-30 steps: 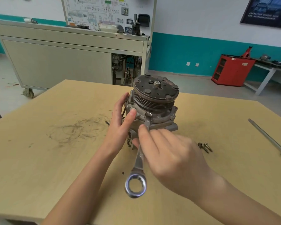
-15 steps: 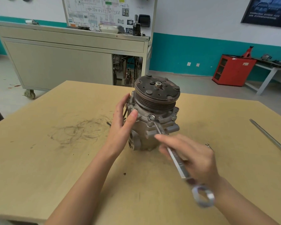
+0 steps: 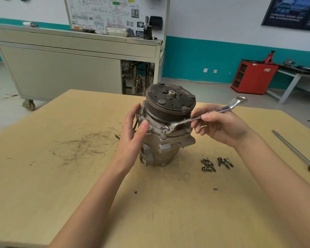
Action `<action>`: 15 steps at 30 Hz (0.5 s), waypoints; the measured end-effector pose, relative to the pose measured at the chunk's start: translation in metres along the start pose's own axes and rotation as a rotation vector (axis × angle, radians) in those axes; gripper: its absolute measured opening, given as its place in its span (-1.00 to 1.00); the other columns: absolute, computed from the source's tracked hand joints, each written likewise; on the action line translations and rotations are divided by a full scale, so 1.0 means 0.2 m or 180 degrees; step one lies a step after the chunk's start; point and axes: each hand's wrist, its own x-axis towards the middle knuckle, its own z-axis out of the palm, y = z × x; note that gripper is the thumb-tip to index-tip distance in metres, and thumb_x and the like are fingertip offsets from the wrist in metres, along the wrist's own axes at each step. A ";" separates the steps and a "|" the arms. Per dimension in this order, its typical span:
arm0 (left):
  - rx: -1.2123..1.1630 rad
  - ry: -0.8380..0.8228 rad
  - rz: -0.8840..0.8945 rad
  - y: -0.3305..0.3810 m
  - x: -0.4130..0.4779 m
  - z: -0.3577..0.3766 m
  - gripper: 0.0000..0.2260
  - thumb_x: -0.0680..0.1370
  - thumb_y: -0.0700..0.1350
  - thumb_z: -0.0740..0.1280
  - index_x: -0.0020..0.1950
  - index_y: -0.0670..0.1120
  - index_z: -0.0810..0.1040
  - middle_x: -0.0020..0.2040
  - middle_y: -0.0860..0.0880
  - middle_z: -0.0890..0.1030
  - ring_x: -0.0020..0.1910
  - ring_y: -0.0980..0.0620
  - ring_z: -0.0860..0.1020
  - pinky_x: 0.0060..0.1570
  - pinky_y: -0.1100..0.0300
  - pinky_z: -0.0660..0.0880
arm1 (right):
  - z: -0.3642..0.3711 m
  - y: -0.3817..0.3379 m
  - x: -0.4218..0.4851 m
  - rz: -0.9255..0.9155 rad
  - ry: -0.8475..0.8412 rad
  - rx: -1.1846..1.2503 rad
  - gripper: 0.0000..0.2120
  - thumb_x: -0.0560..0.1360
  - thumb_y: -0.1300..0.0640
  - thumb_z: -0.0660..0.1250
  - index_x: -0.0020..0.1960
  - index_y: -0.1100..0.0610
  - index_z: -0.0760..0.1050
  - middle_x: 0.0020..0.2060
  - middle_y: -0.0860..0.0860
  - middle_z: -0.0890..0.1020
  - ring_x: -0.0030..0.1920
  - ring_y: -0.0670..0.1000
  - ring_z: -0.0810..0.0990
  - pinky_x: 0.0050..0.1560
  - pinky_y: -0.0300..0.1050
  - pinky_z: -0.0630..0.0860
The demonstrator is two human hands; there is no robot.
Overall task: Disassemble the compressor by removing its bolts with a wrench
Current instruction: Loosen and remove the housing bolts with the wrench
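pointing up-right from bolt, wrench, compressor upright, right hand gripping

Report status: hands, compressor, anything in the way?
Left hand open, bracing compressor. Right hand grip on wrench, ring end over front bolt. Loose bolts lie aside; nothing blocks.

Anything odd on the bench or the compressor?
Nothing damaged or spilled. Dark scuff marks smear the table left of the compressor, and six bolts lie loose to its right, uncontained. The wrench sits on a flange bolt.
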 end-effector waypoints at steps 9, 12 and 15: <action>-0.0005 0.0037 0.0055 0.00 0.00 0.01 -0.37 0.42 0.32 0.16 0.45 0.15 0.22 0.45 0.19 0.31 0.40 0.36 0.26 0.21 0.57 0.26 | 0.46 -0.02 -0.27 -0.2588 0.1479 -0.4550 -0.72 0.58 0.06 0.23 -0.06 0.18 0.66 -0.35 -0.02 0.66 -0.39 -0.07 0.59 -0.38 -0.23 0.51; -0.0067 0.0069 0.0093 -0.01 0.01 0.01 -0.40 0.43 0.29 0.17 0.43 0.12 0.24 0.44 0.16 0.33 0.40 0.33 0.28 0.26 0.51 0.26 | 0.60 0.02 -0.26 -0.2996 0.1272 -0.6184 -0.80 0.53 0.14 0.33 -0.13 0.24 0.66 -0.47 0.01 0.52 -0.50 0.00 0.46 -0.52 -0.16 0.33; -0.0054 0.0048 0.0087 -0.01 0.01 0.01 -0.50 0.52 0.19 0.19 0.44 0.11 0.24 0.39 0.23 0.35 0.36 0.37 0.32 0.26 0.49 0.29 | 0.68 0.06 -0.24 -0.2688 0.1217 -0.6667 -0.89 0.40 0.16 0.42 -0.15 0.21 0.65 -0.47 -0.01 0.50 -0.50 -0.03 0.45 -0.51 -0.19 0.29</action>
